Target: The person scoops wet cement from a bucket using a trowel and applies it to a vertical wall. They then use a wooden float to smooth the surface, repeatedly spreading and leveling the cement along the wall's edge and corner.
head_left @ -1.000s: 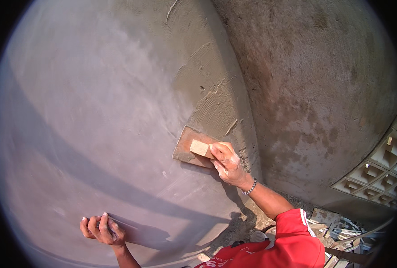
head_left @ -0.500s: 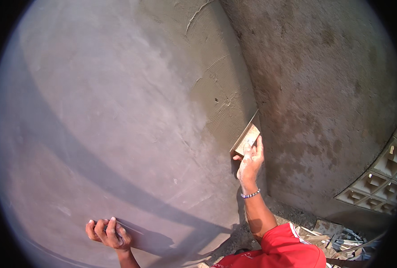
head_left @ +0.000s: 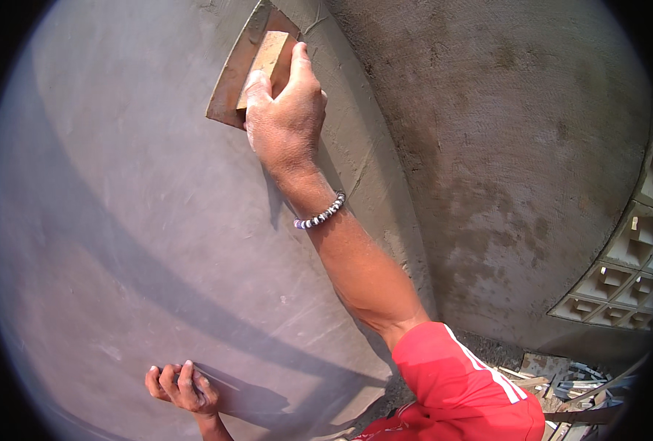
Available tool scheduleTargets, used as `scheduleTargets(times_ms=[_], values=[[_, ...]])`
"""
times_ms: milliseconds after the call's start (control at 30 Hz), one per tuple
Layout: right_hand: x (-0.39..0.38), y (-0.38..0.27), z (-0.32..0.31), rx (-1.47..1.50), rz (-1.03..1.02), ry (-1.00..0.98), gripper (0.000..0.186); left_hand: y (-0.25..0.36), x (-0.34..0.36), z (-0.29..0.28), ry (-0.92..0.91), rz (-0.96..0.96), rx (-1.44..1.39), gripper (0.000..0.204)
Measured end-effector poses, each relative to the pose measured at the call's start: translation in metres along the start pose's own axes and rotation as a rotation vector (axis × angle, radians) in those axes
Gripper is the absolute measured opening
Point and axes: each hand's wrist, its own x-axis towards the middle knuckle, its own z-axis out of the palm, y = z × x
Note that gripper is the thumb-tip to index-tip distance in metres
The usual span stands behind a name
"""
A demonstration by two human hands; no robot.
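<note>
My right hand [head_left: 286, 110] grips the wooden block handle of a plasterer's float [head_left: 234, 81] with a wide, stained flat blade, high on the plastered surface beside a band of wetter, browner plaster [head_left: 382, 184]. A beaded bracelet circles that wrist. My left hand [head_left: 183, 389] is low on the smooth grey plaster [head_left: 120, 206], fingers curled in and casting a shadow to the right; whether anything is inside them is hidden.
A rough, damp-patched curved wall [head_left: 488, 147] meets the plastered surface on the right. A panel of pale ventilation blocks [head_left: 609, 283] is set into it. Below lie scraps of wood and debris [head_left: 569, 382] on the ground.
My right hand and float have swept up and left from the middle right to near the top edge, with more forearm now in view. My left hand has barely moved.
</note>
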Motion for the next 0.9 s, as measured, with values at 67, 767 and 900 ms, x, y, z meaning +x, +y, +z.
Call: scheduleTargets(times_ms=[67,767,900], values=[[0.003,-0.018,0.015,0.005,-0.211,-0.041,0.063,0.0,0.0,0.001,0.004,-0.006,-0.018,0.02],[0.163,-0.013,-0.062,-0.042,-0.184,-0.561,0.049,-0.007,-0.008,0.0,-0.01,-0.002,0.007,0.023],[0.17,-0.022,-0.06,-0.121,-0.23,-0.791,0.05,-0.005,-0.004,0.0,-0.007,0.007,-0.019,0.023]])
